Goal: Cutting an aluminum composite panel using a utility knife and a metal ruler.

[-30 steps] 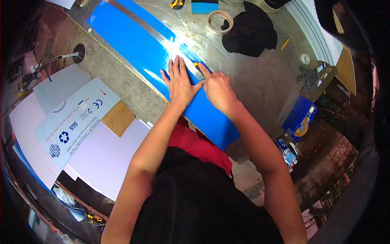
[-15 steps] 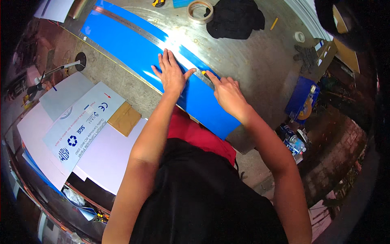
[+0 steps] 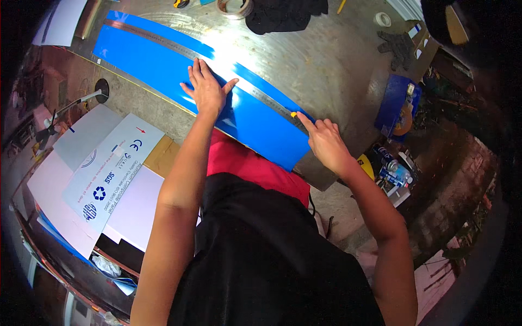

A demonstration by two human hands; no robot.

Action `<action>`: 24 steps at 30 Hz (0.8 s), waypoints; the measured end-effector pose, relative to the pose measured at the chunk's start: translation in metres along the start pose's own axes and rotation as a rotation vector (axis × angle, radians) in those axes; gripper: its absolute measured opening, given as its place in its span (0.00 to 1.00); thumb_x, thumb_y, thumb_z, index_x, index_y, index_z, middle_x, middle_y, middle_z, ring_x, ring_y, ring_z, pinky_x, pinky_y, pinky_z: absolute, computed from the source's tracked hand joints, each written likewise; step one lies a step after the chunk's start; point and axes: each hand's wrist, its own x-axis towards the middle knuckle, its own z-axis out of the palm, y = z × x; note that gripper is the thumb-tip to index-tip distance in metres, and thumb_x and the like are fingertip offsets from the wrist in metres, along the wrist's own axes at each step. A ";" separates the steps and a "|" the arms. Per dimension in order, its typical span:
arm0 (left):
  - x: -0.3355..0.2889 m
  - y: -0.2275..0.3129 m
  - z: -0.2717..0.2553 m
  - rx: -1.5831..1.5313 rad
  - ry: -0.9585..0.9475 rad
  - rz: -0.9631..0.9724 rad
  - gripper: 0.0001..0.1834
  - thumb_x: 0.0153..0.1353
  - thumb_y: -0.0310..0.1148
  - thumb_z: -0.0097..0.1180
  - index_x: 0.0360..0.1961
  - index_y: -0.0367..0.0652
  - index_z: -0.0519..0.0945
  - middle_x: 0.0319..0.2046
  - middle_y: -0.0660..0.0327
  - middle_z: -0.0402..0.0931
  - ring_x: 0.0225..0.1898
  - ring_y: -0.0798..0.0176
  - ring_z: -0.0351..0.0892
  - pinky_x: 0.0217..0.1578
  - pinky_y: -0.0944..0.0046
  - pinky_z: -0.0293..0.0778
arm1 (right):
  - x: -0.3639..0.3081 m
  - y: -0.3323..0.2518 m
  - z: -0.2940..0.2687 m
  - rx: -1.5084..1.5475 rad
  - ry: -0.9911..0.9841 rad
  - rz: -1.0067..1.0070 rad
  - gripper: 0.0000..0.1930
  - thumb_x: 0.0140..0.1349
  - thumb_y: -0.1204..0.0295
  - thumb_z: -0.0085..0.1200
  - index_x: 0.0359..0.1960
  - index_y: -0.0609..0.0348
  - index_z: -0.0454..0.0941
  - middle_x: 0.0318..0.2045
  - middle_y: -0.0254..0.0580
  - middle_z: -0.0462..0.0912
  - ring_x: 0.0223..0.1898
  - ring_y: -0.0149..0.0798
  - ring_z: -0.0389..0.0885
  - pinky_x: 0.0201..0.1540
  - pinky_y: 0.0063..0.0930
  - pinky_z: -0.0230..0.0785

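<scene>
A long blue panel (image 3: 266, 133) lies slantwise over the metal table (image 3: 321, 68), its near end close to my body. Along it runs a steel ruler (image 3: 263, 96), nearer the panel's far edge. My left hand (image 3: 209, 96) rests flat with fingers spread, pressing on the ruler and the blue surface. Closed around a yellow utility knife (image 3: 294, 114), my right hand (image 3: 328, 144) has its index finger stretched along the tool. The knife sits beside the ruler near the panel's near right end; its blade and most of its handle are hidden by the hand.
Tape rolls (image 3: 235, 7), a black cloth (image 3: 285, 13) and a dark glove (image 3: 396, 48) lie toward the table's far side. A blue tray (image 3: 391, 106) stands at the right, above several cans (image 3: 387, 158). Printed panels (image 3: 117, 168) are stacked at the left.
The knife in my right hand has moved along the ruler toward the panel's near right end. My left hand stays spread on the ruler. The whole view has shifted somewhat.
</scene>
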 end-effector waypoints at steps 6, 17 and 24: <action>0.003 0.001 0.001 0.026 -0.047 -0.035 0.72 0.48 0.74 0.69 0.81 0.37 0.50 0.82 0.50 0.45 0.83 0.43 0.40 0.75 0.22 0.35 | -0.034 0.024 0.006 0.008 -0.003 0.023 0.40 0.64 0.77 0.55 0.80 0.48 0.60 0.46 0.54 0.82 0.51 0.54 0.76 0.60 0.48 0.65; 0.005 0.000 0.003 0.081 -0.068 -0.039 0.74 0.48 0.77 0.67 0.81 0.37 0.49 0.82 0.51 0.44 0.83 0.44 0.40 0.73 0.20 0.36 | -0.077 0.054 0.017 0.001 -0.024 0.059 0.41 0.62 0.78 0.57 0.79 0.47 0.63 0.43 0.50 0.81 0.50 0.51 0.76 0.60 0.45 0.66; 0.005 -0.007 0.007 0.107 -0.037 -0.005 0.75 0.46 0.80 0.65 0.81 0.37 0.49 0.82 0.48 0.46 0.83 0.43 0.42 0.72 0.19 0.38 | -0.084 0.061 0.022 0.015 0.085 0.018 0.42 0.58 0.81 0.58 0.78 0.45 0.66 0.38 0.44 0.78 0.46 0.49 0.75 0.56 0.43 0.66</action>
